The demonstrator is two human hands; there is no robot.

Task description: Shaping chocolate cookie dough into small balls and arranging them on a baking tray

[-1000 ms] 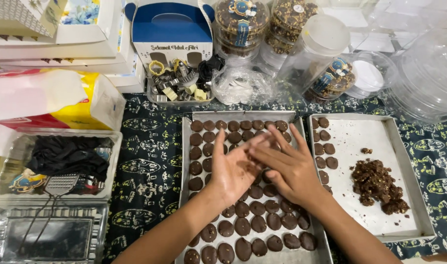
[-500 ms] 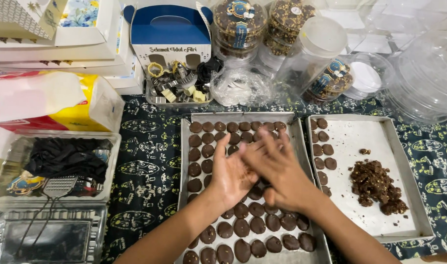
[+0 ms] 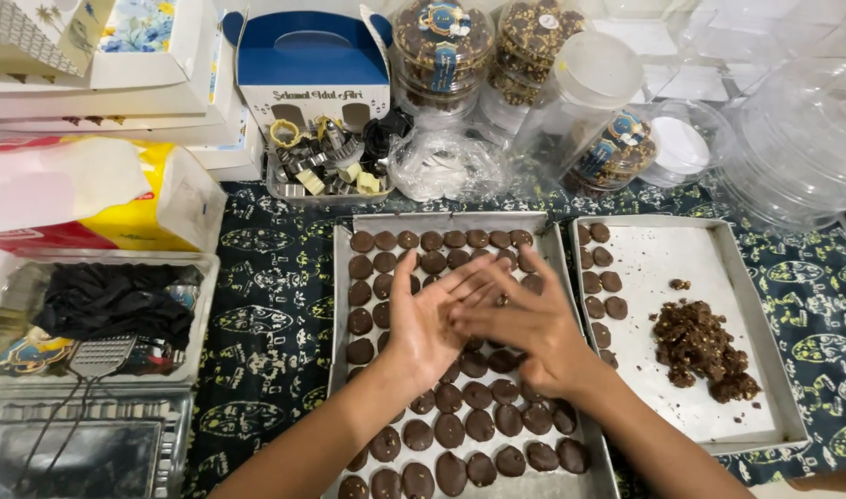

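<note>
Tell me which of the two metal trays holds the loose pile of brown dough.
The right tray: dough pile and few cookies. The other tray is filled with cookies.

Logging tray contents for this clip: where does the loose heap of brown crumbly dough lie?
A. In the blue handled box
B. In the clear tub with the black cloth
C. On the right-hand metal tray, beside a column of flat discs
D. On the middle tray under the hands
C: the crumbly dough heap sits on the right tray, apart from the dark discs along its left edge.
</note>
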